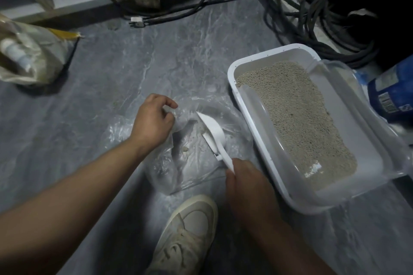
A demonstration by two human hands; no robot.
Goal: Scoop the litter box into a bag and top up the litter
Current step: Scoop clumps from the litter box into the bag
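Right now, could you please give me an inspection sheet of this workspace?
Surface: grey floor under a clear plastic sheet.
Job's things: litter box holding litter; scoop over the open clear bag; a few crumbs in the bag.
Clutter: blue container right of the box; sack with a white bottle at left.
Hands: left hand pinches the bag's edge; right hand grips the scoop handle.
Cables: black coils behind the box; plug on the floor.
Surroundings: pale shoe near the bag.
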